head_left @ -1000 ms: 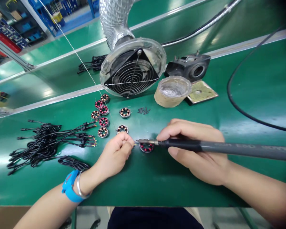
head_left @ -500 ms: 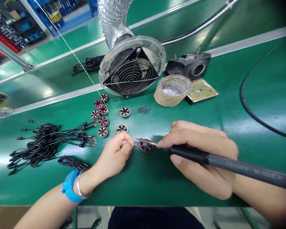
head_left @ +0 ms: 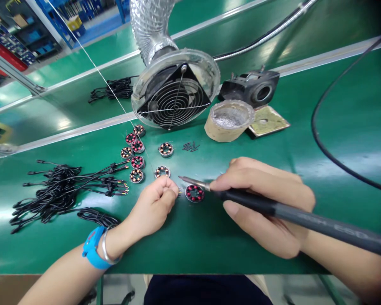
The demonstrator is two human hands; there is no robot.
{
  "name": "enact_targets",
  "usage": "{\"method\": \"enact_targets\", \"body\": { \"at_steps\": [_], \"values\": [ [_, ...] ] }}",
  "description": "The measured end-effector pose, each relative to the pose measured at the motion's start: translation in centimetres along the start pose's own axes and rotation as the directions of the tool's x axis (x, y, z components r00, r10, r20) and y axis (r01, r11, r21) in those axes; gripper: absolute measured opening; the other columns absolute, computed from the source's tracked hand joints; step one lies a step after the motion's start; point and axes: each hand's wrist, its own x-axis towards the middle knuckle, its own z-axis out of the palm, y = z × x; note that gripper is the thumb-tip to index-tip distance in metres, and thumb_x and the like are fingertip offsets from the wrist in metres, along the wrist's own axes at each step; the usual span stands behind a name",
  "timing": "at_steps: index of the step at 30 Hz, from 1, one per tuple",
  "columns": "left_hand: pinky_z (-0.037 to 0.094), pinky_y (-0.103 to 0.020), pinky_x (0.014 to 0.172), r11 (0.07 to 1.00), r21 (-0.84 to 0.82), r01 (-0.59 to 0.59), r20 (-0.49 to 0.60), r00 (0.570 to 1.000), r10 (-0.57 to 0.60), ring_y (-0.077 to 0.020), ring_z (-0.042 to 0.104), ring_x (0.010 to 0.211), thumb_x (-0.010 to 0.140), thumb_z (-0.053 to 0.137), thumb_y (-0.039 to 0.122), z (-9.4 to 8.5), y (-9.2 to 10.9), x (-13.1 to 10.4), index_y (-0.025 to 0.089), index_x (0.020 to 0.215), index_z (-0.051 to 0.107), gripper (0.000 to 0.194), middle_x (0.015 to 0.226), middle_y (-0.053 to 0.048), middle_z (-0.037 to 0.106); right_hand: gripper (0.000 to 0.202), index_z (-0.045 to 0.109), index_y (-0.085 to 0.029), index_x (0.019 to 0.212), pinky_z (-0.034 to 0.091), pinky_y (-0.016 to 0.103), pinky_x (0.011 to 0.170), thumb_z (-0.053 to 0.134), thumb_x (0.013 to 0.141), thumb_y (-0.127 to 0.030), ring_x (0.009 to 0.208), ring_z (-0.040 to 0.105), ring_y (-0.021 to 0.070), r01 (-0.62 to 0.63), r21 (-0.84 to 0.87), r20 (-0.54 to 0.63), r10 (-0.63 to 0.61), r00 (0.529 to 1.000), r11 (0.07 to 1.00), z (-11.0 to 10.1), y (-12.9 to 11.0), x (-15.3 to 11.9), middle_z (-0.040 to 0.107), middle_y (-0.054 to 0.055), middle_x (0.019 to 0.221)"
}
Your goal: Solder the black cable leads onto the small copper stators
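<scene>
My right hand (head_left: 266,199) grips a soldering iron (head_left: 292,216) like a pen. The iron's tip points left, just above a small stator with red windings (head_left: 194,193) lying on the green bench. My left hand (head_left: 157,201) is closed in a pinch just left of that stator. Thin wire ends (head_left: 179,192) poke out from its fingertips; the rest of what it holds is hidden. A thin line of wire (head_left: 108,84) slants down from the upper left towards this hand. Behind the fingers sits a stator with copper windings (head_left: 162,171), partly covered.
Several stators (head_left: 137,162) stand left of centre, with a heap of black cables (head_left: 57,190) further left. A fume extractor fan (head_left: 174,101) with a silver duct is at the back. Right of it are a solder-filled pot (head_left: 224,131), a sponge tray (head_left: 269,120) and an iron holder (head_left: 254,87).
The iron's tip has risen slightly and shifted left and away, uncovering the red stator. My right hand moved a little left with it. My left hand has stayed in place.
</scene>
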Motion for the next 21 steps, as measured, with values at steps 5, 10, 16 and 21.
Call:
{"method": "enact_targets", "body": {
  "at_steps": [5, 10, 16, 21],
  "values": [
    [0.031, -0.022, 0.056, 0.999, 0.044, -0.013, 0.069, 0.998, 0.010, -0.0093, 0.037, 0.056, 0.095, 0.040, 0.029, -0.4, 0.1, -0.2, 0.020, 0.079, 0.044, 0.020, 0.059, 0.007, 0.044, 0.030, 0.062, -0.022, 0.115, 0.051, 0.022, 0.057, 0.056, 0.088, -0.010, 0.060, 0.063, 0.0106, 0.012, -0.108, -0.043, -0.017, 0.999, 0.994, 1.6, 1.0, 0.2, 0.071, 0.001, 0.084],
    [0.035, -0.024, 0.062, 0.995, 0.078, -0.055, 0.149, 0.988, 0.043, -0.0109, 0.042, 0.061, 0.098, 0.038, 0.039, -0.8, 0.1, -0.3, 0.019, 0.077, 0.048, 0.031, 0.065, 0.003, 0.049, 0.026, 0.066, -0.018, 0.106, 0.050, 0.018, 0.056, 0.056, 0.086, -0.006, 0.058, 0.062, 0.0085, 0.095, -0.061, 0.069, -0.091, 0.993, 0.994, 3.6, 2.0, 0.0, 0.069, 0.000, 0.075],
    [0.038, -0.026, 0.071, 0.954, 0.269, -0.132, 0.125, 0.987, 0.102, -0.0133, 0.050, 0.075, 0.098, 0.040, 0.034, -1.0, 1.0, -0.8, 0.019, 0.084, 0.053, 0.024, 0.081, 0.000, 0.058, 0.026, 0.062, -0.021, 0.102, 0.052, 0.016, 0.063, 0.055, 0.085, -0.003, 0.064, 0.064, 0.0075, 0.084, -0.084, 0.043, -0.080, 0.996, 0.993, 3.5, 1.6, 0.2, 0.071, -0.001, 0.080],
    [0.035, -0.023, 0.061, 0.993, 0.099, -0.060, 0.122, 0.991, 0.048, -0.0102, 0.043, 0.063, 0.097, 0.042, 0.040, -0.7, 0.3, -0.5, 0.017, 0.075, 0.051, 0.032, 0.070, 0.002, 0.050, 0.030, 0.061, -0.020, 0.105, 0.054, 0.016, 0.070, 0.056, 0.081, -0.002, 0.072, 0.067, 0.0081, 0.048, -0.038, 0.094, -0.044, 0.995, 0.998, 3.6, 1.3, 0.0, 0.071, -0.001, 0.085]
  ]
}}
